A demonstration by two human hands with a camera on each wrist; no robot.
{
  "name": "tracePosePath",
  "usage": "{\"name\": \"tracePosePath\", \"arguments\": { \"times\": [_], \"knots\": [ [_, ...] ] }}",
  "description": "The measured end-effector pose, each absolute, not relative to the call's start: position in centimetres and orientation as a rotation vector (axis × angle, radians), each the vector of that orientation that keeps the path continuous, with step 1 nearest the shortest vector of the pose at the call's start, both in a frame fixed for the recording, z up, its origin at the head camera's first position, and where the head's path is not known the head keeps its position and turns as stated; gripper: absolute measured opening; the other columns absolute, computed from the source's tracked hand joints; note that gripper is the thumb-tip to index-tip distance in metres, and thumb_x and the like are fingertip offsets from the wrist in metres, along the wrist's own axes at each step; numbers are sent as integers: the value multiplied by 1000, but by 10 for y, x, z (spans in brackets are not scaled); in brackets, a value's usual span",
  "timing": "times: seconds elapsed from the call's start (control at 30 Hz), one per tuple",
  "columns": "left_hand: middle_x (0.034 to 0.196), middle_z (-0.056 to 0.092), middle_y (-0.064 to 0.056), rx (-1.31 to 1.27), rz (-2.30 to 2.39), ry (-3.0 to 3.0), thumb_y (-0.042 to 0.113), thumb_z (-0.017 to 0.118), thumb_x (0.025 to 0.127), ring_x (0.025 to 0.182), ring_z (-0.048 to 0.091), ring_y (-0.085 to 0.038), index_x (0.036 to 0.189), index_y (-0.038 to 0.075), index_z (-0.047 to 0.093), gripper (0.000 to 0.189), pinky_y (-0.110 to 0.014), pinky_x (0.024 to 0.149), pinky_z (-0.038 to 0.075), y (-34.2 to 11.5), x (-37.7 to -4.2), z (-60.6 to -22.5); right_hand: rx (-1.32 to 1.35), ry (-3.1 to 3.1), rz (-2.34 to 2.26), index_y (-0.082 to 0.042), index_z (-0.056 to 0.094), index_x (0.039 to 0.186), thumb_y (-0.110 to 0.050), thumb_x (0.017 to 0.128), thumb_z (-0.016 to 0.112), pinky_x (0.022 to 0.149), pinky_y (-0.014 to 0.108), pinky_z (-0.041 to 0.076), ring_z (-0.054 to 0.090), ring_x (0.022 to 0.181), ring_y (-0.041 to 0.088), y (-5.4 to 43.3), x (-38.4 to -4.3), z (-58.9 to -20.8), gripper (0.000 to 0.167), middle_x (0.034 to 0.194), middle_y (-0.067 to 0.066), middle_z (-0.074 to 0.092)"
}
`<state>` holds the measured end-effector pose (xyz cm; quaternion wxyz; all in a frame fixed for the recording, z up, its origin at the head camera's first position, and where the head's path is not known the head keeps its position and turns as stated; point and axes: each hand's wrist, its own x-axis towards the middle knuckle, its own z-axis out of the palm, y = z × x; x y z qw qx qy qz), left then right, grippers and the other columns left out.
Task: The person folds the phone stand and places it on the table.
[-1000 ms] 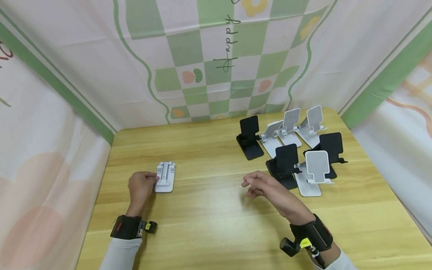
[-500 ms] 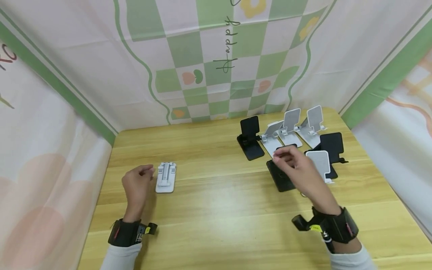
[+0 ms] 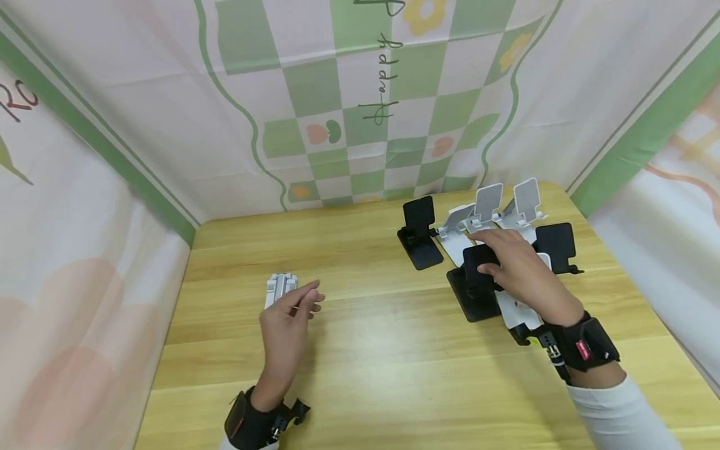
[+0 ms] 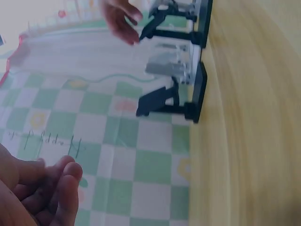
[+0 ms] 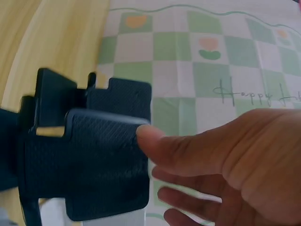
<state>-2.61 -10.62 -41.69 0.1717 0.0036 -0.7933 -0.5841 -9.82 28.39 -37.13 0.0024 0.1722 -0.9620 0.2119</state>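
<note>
My right hand [image 3: 520, 272] reaches over a black phone stand [image 3: 472, 300] in the group at the right. In the right wrist view the thumb [image 5: 155, 139] overlaps the upper edge of the stand's raised plate [image 5: 108, 165]. The other fingers spread beyond that edge, apart from the thumb. My left hand [image 3: 287, 334] hovers with loosely bent fingers and nothing in them. It partly covers a white folded phone stand [image 3: 280, 285] lying on the table. In the left wrist view the left fingers [image 4: 68, 183] bend loosely in the air.
Several unfolded phone stands crowd the right side. A black one [image 3: 419, 219] marks the group's left end, white ones [image 3: 488, 200] stand at the back, and another black one [image 3: 555, 245] is at the right. A printed cloth [image 3: 365, 125] hangs behind the wooden table [image 3: 360, 375].
My right hand has moved right and forward to the black stand's raised plate. My left hand let go of the folded white stand, drew back, then swung right across its near end.
</note>
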Motion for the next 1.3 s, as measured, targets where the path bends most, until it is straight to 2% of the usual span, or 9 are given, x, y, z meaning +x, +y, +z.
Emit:
{"name": "tracePosePath", "arguments": {
  "times": [0.1,0.23,0.37,0.47,0.67,0.83,0.97,1.13,1.3],
  "knots": [
    [101,80,-5,-24,-1713,-2276,25,60,104,82,74,-18,108,12,80,24,-26,71,63,-97,-22,-421,614,-3013,608,1,58,137,7,87,75,108,66,41,46,134,49,287,-103,-376,54,141,27,56],
    [106,79,-1,-42,-1751,-2357,29,53,108,90,73,-20,110,16,79,29,-27,75,62,-90,-17,-428,664,-3033,588,2,61,133,11,85,73,102,63,48,52,128,45,290,-110,-383,51,135,26,61],
    [101,78,2,-49,-1797,-2471,36,49,109,95,72,-21,118,19,76,34,-28,79,62,-85,-13,-434,658,-3081,601,2,62,132,12,86,71,94,58,54,57,119,40,292,-114,-387,48,127,24,64],
    [102,78,0,-46,-1851,-2512,39,46,110,98,72,-27,118,15,76,39,-32,81,63,-82,-10,-438,651,-3101,612,2,63,128,12,87,70,90,53,54,58,112,36,293,-116,-389,43,121,21,66],
    [104,79,-9,-86,-1891,-2471,31,41,112,98,72,-34,120,7,75,43,-36,80,63,-78,-5,-440,636,-3121,627,2,64,122,12,86,71,85,49,55,58,104,32,292,-118,-389,38,114,17,67],
    [103,79,-7,-94,-1898,-2427,24,39,113,95,73,-25,119,8,76,40,-32,78,62,-76,-5,-437,630,-3132,624,2,64,122,12,86,72,85,50,56,59,102,32,293,-121,-389,38,114,18,67],
    [103,78,-7,-96,-1902,-2423,21,39,113,95,73,-26,118,9,76,39,-29,78,62,-76,-5,-437,584,-3163,671,4,62,125,10,88,71,87,51,56,59,104,34,292,-122,-389,39,117,21,66],
    [103,79,-5,-101,-1888,-2432,27,39,113,96,73,-25,118,9,76,41,-30,78,62,-75,-5,-438,423,-3196,736,6,60,128,3,91,72,87,53,56,60,103,37,293,-122,-388,39,119,25,64],
    [104,78,-6,-108,-1866,-2446,28,40,113,96,73,-20,118,10,76,40,-29,77,62,-75,-4,-437,390,-3148,712,5,66,120,-1,87,79,83,51,55,63,97,34,297,-123,-390,36,111,22,68]
  ]
}}
